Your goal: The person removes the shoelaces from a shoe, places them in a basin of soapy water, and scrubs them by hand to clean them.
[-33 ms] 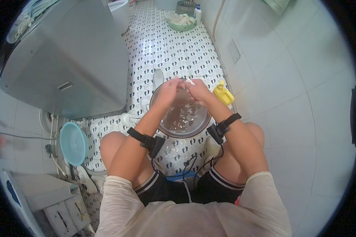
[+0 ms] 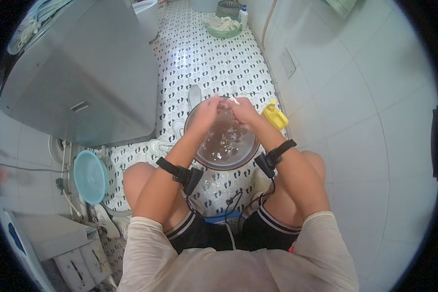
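Observation:
A round basin (image 2: 254,156) of murky brown water stands on the floor between my knees. Both my hands meet over its far rim. My left hand (image 2: 210,111) is closed, its fingertips close to the right hand; what they hold is hidden. My right hand (image 2: 244,112) is curled round a small white strip (image 2: 234,100), like cloth or lace, that sticks out above its fingers. Most of that strip is hidden. A grey insole-shaped piece (image 2: 194,96) lies beside the basin's far left rim. White shoes (image 2: 159,147) are partly visible at the basin's left.
A yellow bottle (image 2: 276,116) stands right of the basin, near the tiled wall (image 2: 355,131). A big grey appliance (image 2: 97,73) fills the left. A light-blue basin (image 2: 90,177) leans by pipes. Farther off are a green basin (image 2: 224,34) with pale cloth and a white pump bottle (image 2: 243,18).
Ripples and glints on the water have shifted slightly. Both hands hold the same place over the far rim.

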Motion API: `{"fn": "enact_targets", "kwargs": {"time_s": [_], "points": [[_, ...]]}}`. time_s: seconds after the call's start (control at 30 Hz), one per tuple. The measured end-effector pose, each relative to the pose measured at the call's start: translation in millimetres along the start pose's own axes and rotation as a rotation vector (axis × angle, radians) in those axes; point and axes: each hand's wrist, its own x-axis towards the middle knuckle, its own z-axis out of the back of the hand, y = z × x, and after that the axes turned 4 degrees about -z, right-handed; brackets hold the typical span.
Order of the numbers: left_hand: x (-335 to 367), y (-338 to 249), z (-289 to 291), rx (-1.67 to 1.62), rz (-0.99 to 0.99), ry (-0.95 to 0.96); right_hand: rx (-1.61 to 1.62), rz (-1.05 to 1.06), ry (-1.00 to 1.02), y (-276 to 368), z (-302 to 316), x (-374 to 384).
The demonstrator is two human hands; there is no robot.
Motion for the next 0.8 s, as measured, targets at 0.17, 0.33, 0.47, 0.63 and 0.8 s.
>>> {"fn": "enact_targets", "kwargs": {"time_s": [0.17,0.33,0.47,0.63,0.8], "points": [[10,7,0,0.001,0.079,-0.040,-0.074,-0.086,-0.031,-1,-2,10],[20,21,-2,-0.042,0.156,-0.062,-0.202,-0.021,-0.081,-7,1,19],[22,23,-6,-0.070,0.238,-0.052,-0.207,0.056,-0.116,-13,-1,23],[24,27,-4,-0.134,0.228,-0.058,-0.170,0.053,-0.063,3,-13,8],[27,26,-8,-0.148,0.178,-0.058,-0.042,0.014,-0.023,11,-18,6]]}}
